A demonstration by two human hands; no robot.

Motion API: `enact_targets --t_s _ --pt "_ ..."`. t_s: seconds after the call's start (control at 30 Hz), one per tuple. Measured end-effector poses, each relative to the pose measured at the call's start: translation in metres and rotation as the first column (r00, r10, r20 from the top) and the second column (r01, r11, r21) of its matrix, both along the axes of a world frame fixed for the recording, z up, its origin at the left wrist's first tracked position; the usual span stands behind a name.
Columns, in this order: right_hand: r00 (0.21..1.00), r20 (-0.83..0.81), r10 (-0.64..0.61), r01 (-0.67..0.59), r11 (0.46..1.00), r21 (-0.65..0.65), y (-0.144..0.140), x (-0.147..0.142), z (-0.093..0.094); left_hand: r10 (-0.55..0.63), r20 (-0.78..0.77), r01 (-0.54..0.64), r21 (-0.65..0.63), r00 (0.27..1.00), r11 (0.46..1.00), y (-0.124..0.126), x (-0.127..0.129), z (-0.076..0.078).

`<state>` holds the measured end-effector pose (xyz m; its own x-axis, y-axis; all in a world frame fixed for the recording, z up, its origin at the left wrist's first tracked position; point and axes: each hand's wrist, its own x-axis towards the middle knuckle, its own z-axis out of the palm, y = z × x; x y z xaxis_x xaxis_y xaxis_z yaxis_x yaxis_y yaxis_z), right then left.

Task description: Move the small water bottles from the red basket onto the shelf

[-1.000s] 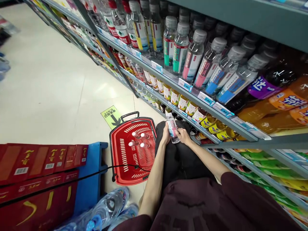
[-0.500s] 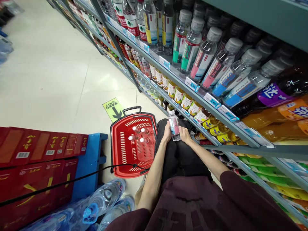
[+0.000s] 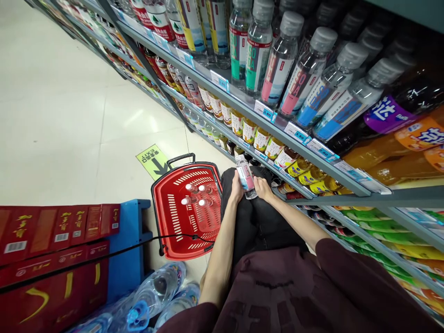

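Observation:
Both of my hands hold one small clear bottle (image 3: 245,176) with a pink and blue label and a white cap, above my knees. My left hand (image 3: 236,188) grips its left side and my right hand (image 3: 263,188) grips its lower right. The bottle stands nearly upright, cap tilted away from me. To the left on the floor sits a red shopping basket (image 3: 172,217) with several white-capped bottles (image 3: 194,201) standing in it. I am crouched close to the drink shelves.
Shelves (image 3: 277,120) full of soda-water bottles, tea bottles and orange drinks run along the right. A blue pallet (image 3: 130,245) with red cartons (image 3: 52,231) stands at the left. Large water bottles (image 3: 156,291) lie by my left arm. A green floor arrow sticker (image 3: 152,159) lies beyond the basket.
The bottle stays held in both hands and has risen slightly and turned more upright. The view has shifted a little up and to the right.

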<state>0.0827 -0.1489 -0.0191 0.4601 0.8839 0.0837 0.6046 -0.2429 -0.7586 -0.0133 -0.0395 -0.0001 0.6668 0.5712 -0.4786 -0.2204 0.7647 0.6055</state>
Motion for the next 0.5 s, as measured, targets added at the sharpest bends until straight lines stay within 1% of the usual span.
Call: enact_targets --t_s 0.13,0.3,0.5 --pt "1.0 0.004 -0.002 0.002 1.0 -0.002 0.0003 0.0001 0.0002 0.0 0.004 0.0 0.017 1.0 1.0 -0.0009 -0.0005 -0.0019" --pt "1.0 0.016 0.004 -0.004 1.0 -0.006 0.0012 0.0002 -0.0018 0.027 0.039 -0.032 0.111 0.999 0.993 -0.0021 -0.0017 -0.0036" --pt "0.999 0.04 0.008 -0.008 1.0 -0.006 0.0017 0.001 -0.0034 -0.014 0.018 0.013 0.052 1.0 0.999 -0.0012 -0.002 -0.0048"
